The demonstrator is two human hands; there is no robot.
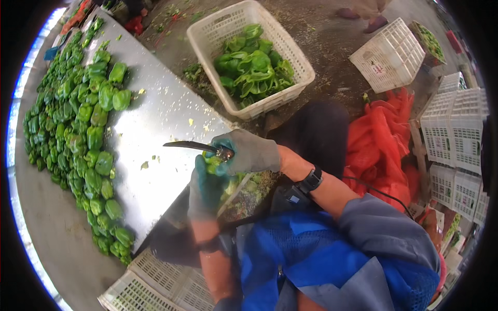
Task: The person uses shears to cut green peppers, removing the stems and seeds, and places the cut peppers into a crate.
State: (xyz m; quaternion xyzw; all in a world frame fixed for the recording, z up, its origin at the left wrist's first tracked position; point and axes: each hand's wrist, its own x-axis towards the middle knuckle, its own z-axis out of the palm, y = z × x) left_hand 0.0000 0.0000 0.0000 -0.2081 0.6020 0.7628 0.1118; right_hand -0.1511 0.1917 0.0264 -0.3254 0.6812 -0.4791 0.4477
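My right hand, in a grey and green work glove, is closed round a knife. The knife's dark curved blade points left, over the metal table. Just below it my gloved left hand is wrapped round a green pepper, and the two hands meet at that pepper. Fingers and gloves hide most of the pepper and the knife's handle. To the left, a long heap of whole green peppers lies on the shiny metal table. Cut green peppers fill part of a white crate beyond my hands.
Red mesh sacks lie to my right, beside stacked white crates. Another white crate stands tilted at the far right, near a person's shoes. A white crate sits below the table's near end. Scraps litter the floor.
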